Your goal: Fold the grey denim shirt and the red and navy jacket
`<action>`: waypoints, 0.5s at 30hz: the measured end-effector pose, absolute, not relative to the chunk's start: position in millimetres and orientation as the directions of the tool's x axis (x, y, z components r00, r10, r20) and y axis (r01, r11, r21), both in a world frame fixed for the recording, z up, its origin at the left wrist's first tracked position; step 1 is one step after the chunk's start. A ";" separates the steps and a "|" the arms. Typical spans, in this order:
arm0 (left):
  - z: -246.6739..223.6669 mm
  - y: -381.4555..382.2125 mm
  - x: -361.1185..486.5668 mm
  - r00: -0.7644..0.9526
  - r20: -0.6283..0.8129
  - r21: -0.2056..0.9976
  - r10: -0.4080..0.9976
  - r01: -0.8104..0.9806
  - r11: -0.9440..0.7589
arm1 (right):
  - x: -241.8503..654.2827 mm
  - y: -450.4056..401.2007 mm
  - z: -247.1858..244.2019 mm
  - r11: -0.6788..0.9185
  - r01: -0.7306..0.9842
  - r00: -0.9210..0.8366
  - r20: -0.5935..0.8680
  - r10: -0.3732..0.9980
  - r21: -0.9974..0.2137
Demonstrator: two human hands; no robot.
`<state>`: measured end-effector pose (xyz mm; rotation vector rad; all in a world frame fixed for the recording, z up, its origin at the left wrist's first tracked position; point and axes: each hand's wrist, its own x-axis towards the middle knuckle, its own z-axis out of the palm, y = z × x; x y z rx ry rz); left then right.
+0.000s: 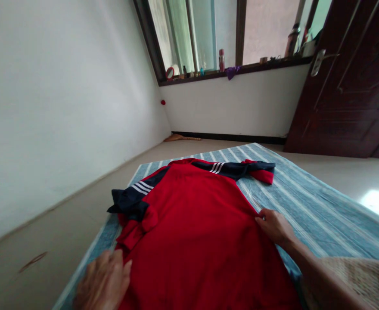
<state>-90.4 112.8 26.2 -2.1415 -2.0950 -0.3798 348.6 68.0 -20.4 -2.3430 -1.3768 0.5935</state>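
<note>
A red long-sleeved top (202, 224) lies spread on the bed, collar end away from me. Its dark navy sleeves carry white stripes; the left sleeve (134, 200) is bunched against the body, and the right sleeve (231, 168) stretches outward with its red end folded. My right hand (275, 226) is closed, pinching the top's right side edge between thumb and fingers. Over the left side edge is my left hand (104, 280), back upward and blurred. Its thumb rests by the red cloth, but whether the fingers grip it is unclear.
Blue striped cloth (305, 202) covers the bed. A beige knitted item (360, 275) lies at lower right. White wall (63, 107) rises at left. Bottles and a mirror (170, 73) line the windowsill (250, 68); a dark red door (347, 99) stands at right.
</note>
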 end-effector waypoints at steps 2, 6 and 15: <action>37.6 114.7 -32.1 0.221 0.227 -0.034 0.948 0.975 -0.219 | 347.0 70.7 -22.8 -0.448 0.710 0.433 -0.165 0.886 -0.543; 32.8 109.7 95.6 0.608 0.020 0.175 0.794 0.779 -0.602 | 345.1 74.0 -27.2 -0.413 0.654 0.423 -0.146 0.894 -0.633; -27.0 101.0 148.0 0.749 -0.118 0.410 0.652 0.635 -0.655 | 346.5 67.7 -35.0 -0.322 0.343 0.366 -0.190 0.911 -0.882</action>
